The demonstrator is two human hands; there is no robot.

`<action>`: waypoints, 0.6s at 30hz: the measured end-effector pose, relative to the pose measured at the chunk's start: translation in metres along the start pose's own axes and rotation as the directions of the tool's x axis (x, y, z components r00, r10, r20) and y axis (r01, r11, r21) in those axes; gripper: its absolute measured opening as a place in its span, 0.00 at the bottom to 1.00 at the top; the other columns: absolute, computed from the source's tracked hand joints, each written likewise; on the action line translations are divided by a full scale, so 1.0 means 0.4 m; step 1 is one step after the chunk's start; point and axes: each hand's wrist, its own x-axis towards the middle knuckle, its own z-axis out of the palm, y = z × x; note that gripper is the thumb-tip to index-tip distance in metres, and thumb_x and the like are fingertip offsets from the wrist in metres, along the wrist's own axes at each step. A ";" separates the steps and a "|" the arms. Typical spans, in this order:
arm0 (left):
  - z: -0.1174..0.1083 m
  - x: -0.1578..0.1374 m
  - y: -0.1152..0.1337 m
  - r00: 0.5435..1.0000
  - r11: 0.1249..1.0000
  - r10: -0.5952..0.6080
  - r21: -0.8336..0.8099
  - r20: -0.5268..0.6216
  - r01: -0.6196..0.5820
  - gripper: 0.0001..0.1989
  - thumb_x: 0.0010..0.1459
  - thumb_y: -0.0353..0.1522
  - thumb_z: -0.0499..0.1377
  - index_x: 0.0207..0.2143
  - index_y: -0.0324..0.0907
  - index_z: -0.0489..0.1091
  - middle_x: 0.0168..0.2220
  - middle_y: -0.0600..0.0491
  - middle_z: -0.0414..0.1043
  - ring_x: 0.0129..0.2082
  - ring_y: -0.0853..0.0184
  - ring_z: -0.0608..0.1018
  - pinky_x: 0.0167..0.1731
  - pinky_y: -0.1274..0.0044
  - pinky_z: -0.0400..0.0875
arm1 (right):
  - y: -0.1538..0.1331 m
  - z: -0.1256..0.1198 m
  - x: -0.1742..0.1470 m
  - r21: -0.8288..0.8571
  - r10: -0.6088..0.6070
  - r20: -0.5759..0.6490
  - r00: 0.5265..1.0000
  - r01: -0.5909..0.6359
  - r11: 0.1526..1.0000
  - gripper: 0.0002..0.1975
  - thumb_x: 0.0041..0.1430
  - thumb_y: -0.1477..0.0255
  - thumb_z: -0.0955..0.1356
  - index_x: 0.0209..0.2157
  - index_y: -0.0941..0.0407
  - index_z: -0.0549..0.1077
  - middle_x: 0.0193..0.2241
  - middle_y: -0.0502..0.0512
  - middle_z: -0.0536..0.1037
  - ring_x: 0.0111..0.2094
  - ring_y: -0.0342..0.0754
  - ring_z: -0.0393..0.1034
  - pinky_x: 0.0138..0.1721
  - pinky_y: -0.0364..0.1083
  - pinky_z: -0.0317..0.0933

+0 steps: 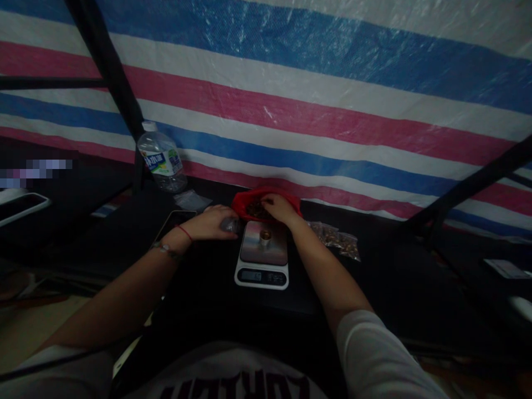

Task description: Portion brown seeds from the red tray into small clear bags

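Note:
My left hand point(213, 221) is curled around a small greyish see-through thing point(229, 224), just left of the scale; its exact kind is unclear. My right hand point(279, 208) reaches into an open red bag point(294, 200) behind the scale, fingertips pinched among small brown pieces point(255, 209). Whatever those fingers hold is too small and dark to make out. Between my forearms lies a white kitchen scale point(262, 280) with a steel plate and a lit display. On its plate stands a small round container point(265, 239) with something brownish inside.
Small clear bags of brown pieces point(347, 244) lie right of the scale. Behind my left hand are flat clear bags point(191, 199), a phone point(174, 221) and a large plastic bottle point(162, 160). A striped tarp point(291, 111) hangs behind the black table point(382, 266).

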 end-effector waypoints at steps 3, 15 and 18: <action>-0.035 0.018 0.026 0.982 1.000 0.004 -0.003 -0.191 -0.005 0.28 0.46 0.47 0.63 0.48 0.44 0.70 0.46 0.50 0.73 0.46 0.58 0.74 0.49 0.69 0.65 | -0.021 -0.015 -0.007 0.088 -0.106 -0.049 0.993 0.110 0.990 0.08 0.57 0.75 0.63 0.34 0.60 0.75 0.34 0.53 0.77 0.35 0.44 0.69 0.41 0.43 0.62; 0.039 0.210 0.089 0.889 0.996 -0.004 0.077 -0.458 0.045 0.29 0.49 0.47 0.62 0.48 0.39 0.68 0.46 0.45 0.73 0.48 0.55 0.73 0.50 0.66 0.63 | -0.042 -0.051 -0.012 0.139 -0.177 -0.037 0.983 0.181 0.974 0.12 0.57 0.75 0.63 0.36 0.58 0.77 0.37 0.52 0.78 0.40 0.44 0.70 0.45 0.43 0.61; 0.058 0.205 0.090 0.891 0.996 0.031 0.089 -0.453 0.011 0.28 0.50 0.46 0.61 0.49 0.39 0.68 0.46 0.45 0.73 0.48 0.54 0.73 0.50 0.66 0.62 | -0.040 -0.047 -0.019 0.131 -0.115 0.066 0.991 0.106 0.986 0.11 0.57 0.74 0.63 0.32 0.59 0.78 0.29 0.50 0.77 0.31 0.43 0.70 0.37 0.41 0.62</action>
